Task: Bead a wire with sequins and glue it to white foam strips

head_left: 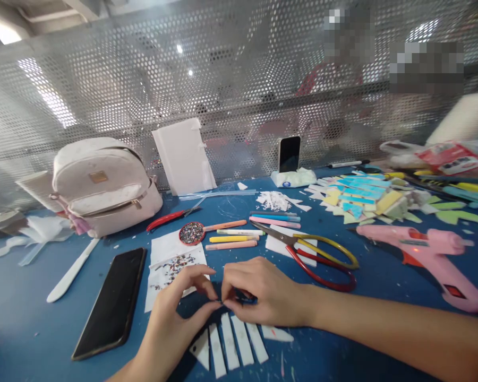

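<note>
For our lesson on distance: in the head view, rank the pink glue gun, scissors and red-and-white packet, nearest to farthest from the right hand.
From the right hand:
1. Scissors, just beyond, slightly right.
2. Pink glue gun, farther right.
3. Red-and-white packet, far right, towards the back.

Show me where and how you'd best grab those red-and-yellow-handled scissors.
Probably take the scissors by the handle loops, coming from the right: those wide loops lie on that side, while the blades point away to the far left.
</note>
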`<control>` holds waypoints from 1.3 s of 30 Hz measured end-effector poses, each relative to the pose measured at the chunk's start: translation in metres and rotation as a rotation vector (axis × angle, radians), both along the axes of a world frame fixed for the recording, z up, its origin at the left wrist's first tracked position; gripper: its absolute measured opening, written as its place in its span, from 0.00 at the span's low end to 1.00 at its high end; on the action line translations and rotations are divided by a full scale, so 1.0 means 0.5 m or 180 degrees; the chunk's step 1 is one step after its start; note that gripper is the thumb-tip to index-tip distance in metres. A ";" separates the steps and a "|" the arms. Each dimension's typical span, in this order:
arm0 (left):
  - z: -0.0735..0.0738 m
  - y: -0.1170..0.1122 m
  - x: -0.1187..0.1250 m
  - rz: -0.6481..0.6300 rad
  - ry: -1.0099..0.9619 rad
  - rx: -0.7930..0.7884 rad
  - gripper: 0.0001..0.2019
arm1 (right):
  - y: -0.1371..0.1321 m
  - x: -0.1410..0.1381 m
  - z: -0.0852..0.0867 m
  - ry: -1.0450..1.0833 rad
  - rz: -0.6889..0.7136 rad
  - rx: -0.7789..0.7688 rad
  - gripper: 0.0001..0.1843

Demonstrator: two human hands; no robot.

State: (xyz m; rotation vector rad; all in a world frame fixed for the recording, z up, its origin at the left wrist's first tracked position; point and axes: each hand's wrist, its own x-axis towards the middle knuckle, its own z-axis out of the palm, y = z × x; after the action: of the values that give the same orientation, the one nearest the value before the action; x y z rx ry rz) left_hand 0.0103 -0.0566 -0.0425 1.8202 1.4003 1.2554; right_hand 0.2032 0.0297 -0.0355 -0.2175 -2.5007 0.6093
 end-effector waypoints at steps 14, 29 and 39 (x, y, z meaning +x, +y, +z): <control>0.006 -0.013 0.002 -0.0312 0.0686 0.0391 0.21 | -0.002 -0.003 0.002 -0.0034 0.0145 0.0288 0.05; 0.003 -0.001 -0.013 -0.0502 0.1076 0.0311 0.24 | -0.005 0.000 0.004 -0.0004 -0.0033 0.0074 0.07; 0.053 0.135 -0.142 0.0164 0.2061 0.0341 0.07 | -0.004 0.002 0.000 -0.0009 0.0003 -0.0160 0.07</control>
State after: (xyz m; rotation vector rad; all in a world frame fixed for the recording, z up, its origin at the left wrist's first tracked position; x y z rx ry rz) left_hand -0.0607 0.0111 -0.0157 2.4099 1.7347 0.7953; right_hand 0.2042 0.0277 -0.0355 -0.2359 -2.4901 0.6733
